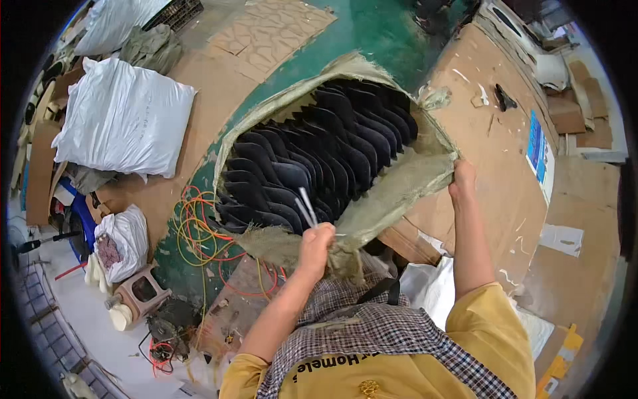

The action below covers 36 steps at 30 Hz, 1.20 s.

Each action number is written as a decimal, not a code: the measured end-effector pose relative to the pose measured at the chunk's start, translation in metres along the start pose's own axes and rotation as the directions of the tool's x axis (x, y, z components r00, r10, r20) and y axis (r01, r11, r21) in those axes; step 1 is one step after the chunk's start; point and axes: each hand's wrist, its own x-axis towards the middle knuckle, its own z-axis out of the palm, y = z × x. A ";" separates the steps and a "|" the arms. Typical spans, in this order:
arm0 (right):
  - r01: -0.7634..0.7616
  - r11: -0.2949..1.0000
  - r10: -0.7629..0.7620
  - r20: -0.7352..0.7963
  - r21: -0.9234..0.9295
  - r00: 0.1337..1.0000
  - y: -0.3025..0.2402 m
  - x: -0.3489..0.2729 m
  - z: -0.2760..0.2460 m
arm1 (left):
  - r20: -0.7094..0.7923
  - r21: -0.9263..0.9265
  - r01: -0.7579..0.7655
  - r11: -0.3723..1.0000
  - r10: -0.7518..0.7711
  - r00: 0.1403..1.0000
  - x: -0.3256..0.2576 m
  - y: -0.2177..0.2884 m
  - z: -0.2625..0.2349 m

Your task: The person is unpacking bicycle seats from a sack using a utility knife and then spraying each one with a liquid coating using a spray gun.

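Note:
A large olive woven sack (415,193) lies open in front of me, its mouth spread wide. Black, curved, sole-shaped pieces (292,176) fill it, stacked on edge in tight rows. At the sack's right corner, my right hand (463,178) is closed around the rim. My left hand (316,249) makes a fist at the near edge. From that fist a thin white strip (308,206), seemingly doubled, sticks up over the black pieces. The left fist also meets the sack's bunched near rim; whether it grips the cloth too, I cannot tell.
A stuffed white sack (126,120) lies on cardboard at the left, with a smaller white bag (123,243) nearer me. Tangled orange and yellow cord (199,226) is on the green floor beside the open sack. A cardboard-covered surface (492,193) extends along the right.

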 end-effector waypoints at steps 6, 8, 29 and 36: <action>-0.024 0.885 0.077 0.096 -0.465 0.992 0.031 0.026 -0.039 | -0.136 0.230 -0.090 0.969 0.123 0.983 0.002 -0.033 -0.024; -0.007 0.746 0.117 0.121 -0.666 0.986 0.032 0.007 -0.028 | -0.312 -0.106 -0.217 0.970 0.174 0.934 -0.011 -0.012 -0.054; 0.988 0.004 0.148 0.977 -0.155 0.153 0.022 -0.160 0.140 | -0.866 -0.287 -0.924 0.255 -0.482 0.136 -0.411 -0.169 -0.348; 0.985 -0.171 -0.089 0.996 -0.031 0.016 0.086 -0.353 0.300 | -0.847 -0.096 -0.993 0.068 -0.530 0.045 -0.556 -0.225 -0.517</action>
